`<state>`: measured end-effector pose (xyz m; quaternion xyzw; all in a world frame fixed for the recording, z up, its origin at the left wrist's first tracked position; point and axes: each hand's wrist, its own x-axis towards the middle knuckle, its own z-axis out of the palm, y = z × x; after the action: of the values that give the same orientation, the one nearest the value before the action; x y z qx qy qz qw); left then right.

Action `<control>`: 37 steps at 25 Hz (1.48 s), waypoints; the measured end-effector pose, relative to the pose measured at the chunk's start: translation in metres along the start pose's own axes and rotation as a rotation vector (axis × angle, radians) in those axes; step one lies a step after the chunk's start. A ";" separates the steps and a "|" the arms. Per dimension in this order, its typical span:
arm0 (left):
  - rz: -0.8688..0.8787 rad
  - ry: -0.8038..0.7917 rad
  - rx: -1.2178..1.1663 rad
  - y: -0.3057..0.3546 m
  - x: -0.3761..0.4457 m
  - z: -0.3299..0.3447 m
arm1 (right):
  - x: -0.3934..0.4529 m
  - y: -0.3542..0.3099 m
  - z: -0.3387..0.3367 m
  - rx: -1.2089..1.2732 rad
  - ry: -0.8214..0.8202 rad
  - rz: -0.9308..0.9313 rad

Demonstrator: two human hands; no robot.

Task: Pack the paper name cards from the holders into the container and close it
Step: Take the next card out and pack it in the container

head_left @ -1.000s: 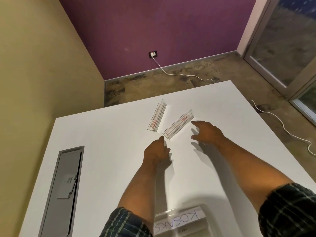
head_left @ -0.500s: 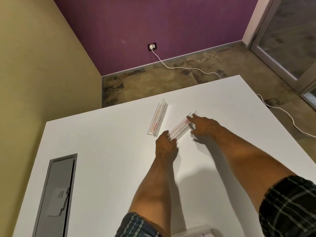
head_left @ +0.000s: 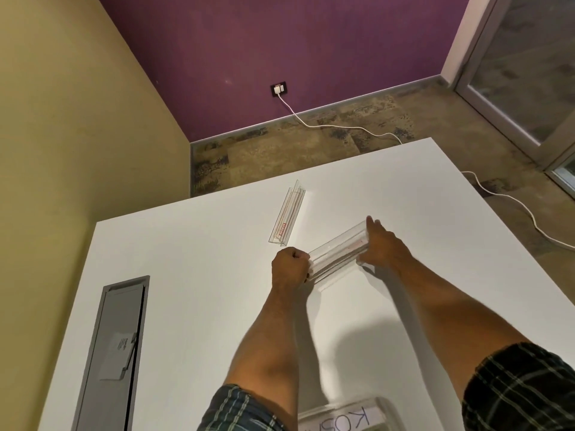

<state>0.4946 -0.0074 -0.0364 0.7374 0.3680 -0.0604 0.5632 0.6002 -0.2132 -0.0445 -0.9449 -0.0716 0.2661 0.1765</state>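
Observation:
A clear plastic card holder [head_left: 337, 254] is lifted slightly off the white table [head_left: 193, 275], held at both ends. My left hand [head_left: 290, 266] grips its near-left end and my right hand [head_left: 381, 247] holds its far-right end. A paper card with red print shows faintly inside it. A second clear holder [head_left: 287, 217] with a red-printed card lies flat on the table further back. At the bottom edge sits a clear container [head_left: 345, 415] with a name card reading "KOS" on it, partly cut off.
A grey cable hatch [head_left: 115, 353] is set into the table at the left. The table's far edge drops to a stone floor with a white cable [head_left: 336, 127] running from a wall socket. A yellow wall stands at the left.
Both hands reached forward from the bare table to the nearer holder, closed on its two ends and raised it, tilting it up.

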 end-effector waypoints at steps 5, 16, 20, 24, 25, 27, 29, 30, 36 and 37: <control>-0.041 0.018 0.073 -0.011 -0.045 -0.037 | -0.066 0.012 0.019 0.104 0.075 -0.116; -0.274 -0.247 -0.040 -0.037 -0.154 -0.103 | -0.189 0.008 0.042 -0.196 0.252 -0.424; -0.372 -0.361 0.035 -0.054 -0.174 -0.119 | -0.209 0.022 0.038 -0.322 0.230 -0.590; -0.458 -0.507 0.129 -0.062 -0.192 -0.126 | -0.222 0.031 0.028 -0.367 0.097 -0.813; -0.467 -0.547 0.172 -0.064 -0.196 -0.127 | -0.226 0.032 0.028 -0.414 0.074 -0.878; -0.462 -0.624 0.287 -0.070 -0.203 -0.128 | -0.233 0.035 0.033 -0.478 0.033 -1.002; -0.428 -0.676 0.421 -0.073 -0.209 -0.126 | -0.240 0.040 0.040 -0.476 0.036 -1.118; -0.414 -0.696 0.479 -0.075 -0.212 -0.123 | -0.245 0.042 0.045 -0.463 0.026 -1.160; -0.371 -0.856 0.761 -0.084 -0.231 -0.092 | -0.263 0.045 0.077 -0.596 -0.119 -1.216; -0.362 -0.869 0.806 -0.088 -0.236 -0.086 | -0.266 0.046 0.082 -0.632 -0.135 -1.202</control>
<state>0.2425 -0.0362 0.0443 0.7258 0.1726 -0.5841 0.3198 0.3333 -0.2928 -0.0006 -0.7285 -0.6691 0.1467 0.0044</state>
